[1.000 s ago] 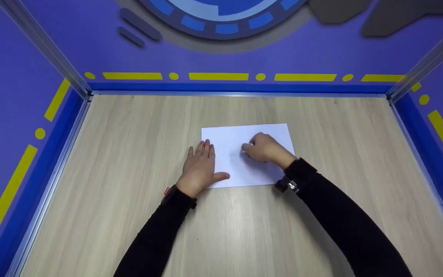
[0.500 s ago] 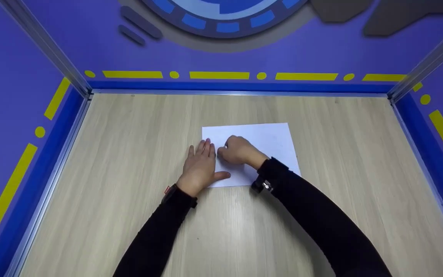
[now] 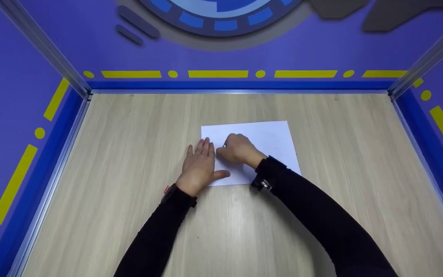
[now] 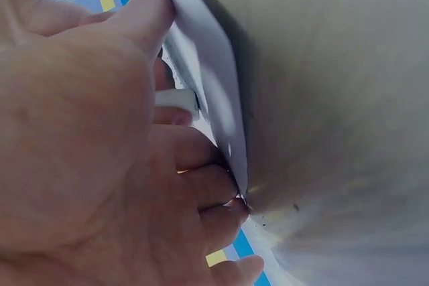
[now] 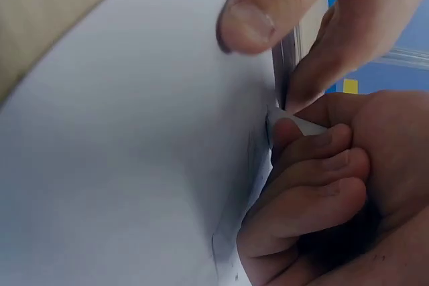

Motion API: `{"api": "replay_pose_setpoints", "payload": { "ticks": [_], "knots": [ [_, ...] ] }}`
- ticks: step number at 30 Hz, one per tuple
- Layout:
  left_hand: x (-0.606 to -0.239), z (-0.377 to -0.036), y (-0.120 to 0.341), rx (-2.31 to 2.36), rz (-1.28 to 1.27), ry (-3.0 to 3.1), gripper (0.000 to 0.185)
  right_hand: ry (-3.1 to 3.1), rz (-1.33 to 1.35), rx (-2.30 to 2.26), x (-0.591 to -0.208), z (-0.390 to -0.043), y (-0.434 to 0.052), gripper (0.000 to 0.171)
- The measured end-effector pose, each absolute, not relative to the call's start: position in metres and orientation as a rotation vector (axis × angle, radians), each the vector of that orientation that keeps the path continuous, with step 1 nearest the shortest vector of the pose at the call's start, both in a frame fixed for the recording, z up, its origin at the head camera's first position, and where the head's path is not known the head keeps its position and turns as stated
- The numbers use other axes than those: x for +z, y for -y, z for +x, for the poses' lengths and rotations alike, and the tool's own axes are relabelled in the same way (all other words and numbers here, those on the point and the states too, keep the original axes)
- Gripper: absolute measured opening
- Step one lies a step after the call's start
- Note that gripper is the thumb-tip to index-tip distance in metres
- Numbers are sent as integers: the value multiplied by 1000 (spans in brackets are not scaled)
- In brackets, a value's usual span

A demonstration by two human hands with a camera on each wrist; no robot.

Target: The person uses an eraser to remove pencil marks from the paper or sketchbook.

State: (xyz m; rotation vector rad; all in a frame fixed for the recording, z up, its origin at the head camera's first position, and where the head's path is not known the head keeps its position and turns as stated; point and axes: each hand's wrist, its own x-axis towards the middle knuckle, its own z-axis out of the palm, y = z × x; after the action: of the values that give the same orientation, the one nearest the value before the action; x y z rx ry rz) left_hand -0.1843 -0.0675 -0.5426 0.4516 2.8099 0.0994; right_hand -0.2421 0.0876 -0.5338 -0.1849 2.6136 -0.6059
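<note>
Between purple walls (image 3: 221,59), paper (image 3: 273,134) on wood-grain tabletop (image 3: 221,227)

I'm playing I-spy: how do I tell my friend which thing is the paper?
Inside the blue-purple walls is a pale wooden table. Near its middle lies the white sheet, the left hand on one edge and the right hand over it. Unlike the grainy table and black sleeves, it's bright white and straight-edged.
</note>
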Motion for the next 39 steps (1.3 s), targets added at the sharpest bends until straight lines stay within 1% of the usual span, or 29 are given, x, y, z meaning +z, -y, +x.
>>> {"api": "replay_pose_setpoints", "payload": {
  "ticks": [3,8,12,15,17,26,39],
  "knots": [
    [-543,-184,67,101,451,-2820,117,-2605,-145,-602,-533,-243,-98,34],
    [-542,-183,66,111,446,-2822,117,-2566,-64,-604,-533,-244,-118,36],
    [-542,-182,67,115,448,-2820,116,-2577,-52,-636,-533,-243,-133,35],
    [-543,-182,67,122,454,-2818,115,-2607,-63,-655,-534,-242,-145,38],
    [-543,-182,67,126,455,-2814,115,-2617,-68,-658,-535,-241,-153,43],
    [-542,-183,67,132,444,-2808,116,-2616,-16,-700,-534,-238,-192,48],
    [-545,-183,67,122,446,-2803,118,-2636,77,-679,-533,-231,-254,45]
  ]
}}
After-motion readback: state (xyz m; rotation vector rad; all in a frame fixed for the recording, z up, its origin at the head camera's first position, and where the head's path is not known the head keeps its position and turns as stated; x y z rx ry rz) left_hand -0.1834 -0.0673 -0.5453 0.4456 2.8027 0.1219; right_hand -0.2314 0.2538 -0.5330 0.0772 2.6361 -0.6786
